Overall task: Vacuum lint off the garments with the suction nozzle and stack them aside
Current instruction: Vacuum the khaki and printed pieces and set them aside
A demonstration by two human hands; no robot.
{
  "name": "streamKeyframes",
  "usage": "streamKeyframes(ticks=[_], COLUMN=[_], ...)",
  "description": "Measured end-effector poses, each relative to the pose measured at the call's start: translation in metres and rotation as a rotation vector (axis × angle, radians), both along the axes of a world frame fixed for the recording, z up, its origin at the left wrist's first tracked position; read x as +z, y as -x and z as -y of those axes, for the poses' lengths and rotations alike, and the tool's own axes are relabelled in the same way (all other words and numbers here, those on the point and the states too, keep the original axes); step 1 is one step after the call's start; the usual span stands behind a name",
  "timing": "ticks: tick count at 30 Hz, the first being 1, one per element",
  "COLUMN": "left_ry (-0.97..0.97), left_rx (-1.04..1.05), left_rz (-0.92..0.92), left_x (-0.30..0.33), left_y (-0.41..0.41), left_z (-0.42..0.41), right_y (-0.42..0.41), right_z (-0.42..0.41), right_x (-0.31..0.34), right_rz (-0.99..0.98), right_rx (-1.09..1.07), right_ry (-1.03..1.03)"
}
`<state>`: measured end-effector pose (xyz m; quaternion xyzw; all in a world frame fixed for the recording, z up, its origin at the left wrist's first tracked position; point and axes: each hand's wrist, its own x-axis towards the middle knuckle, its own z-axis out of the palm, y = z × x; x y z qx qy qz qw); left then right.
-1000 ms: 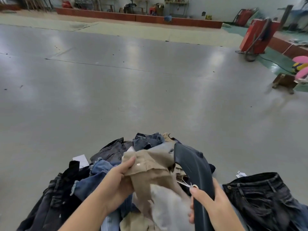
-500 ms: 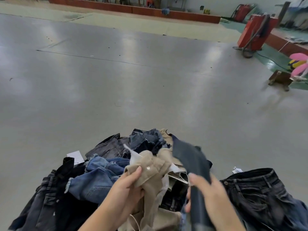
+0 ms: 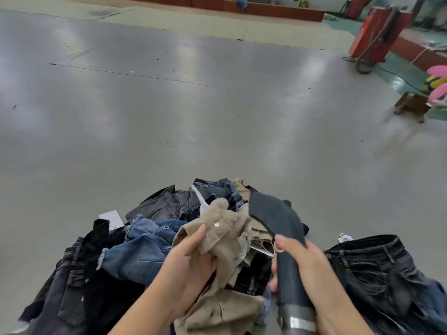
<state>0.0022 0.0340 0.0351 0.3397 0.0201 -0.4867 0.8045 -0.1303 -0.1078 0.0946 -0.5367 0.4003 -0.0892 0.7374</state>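
Left hand (image 3: 191, 264) gripping bunched tan garment (image 3: 222, 235), thumb on top near its snap button, now raised a bit higher against nozzle mouth than half a second ago. Right hand (image 3: 307, 269) wrapped round dark suction nozzle (image 3: 278, 221), thumb along its side, flared tip pointing up-left and touching the tan cloth; grip unchanged, nozzle swung slightly further forward. View tilted down since earlier frame, far wall nearly out of sight.

Grey glossy floor (image 3: 193, 105) filling most of view, seams and light glare on it. Garment pile (image 3: 135, 245) under both hands: black, grey, blue denim, more tan below. Separate dark jeans (image 3: 379, 267) lying right of nozzle, apart from pile. Red machine (image 3: 372, 37) with hose far right. Low wooden stand (image 3: 411, 107) with pink items at right edge. White paper tag (image 3: 110, 217) at pile's left rim.
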Motion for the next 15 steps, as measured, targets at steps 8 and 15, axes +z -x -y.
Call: streamKeyframes(ticks=[8,15], left_ry=[-0.006,0.018], left_rx=[0.107,0.053], left_rz=[-0.204,-0.159], left_x=[0.001,0.007], left_y=[-0.013,-0.013], left_z=[0.0,0.009], right_y=[0.023,0.025], right_z=[-0.009,-0.028], right_x=[0.016,0.004], right_rz=[0.13,0.023], right_rx=[0.182,0.448], right_ry=[-0.01,0.279])
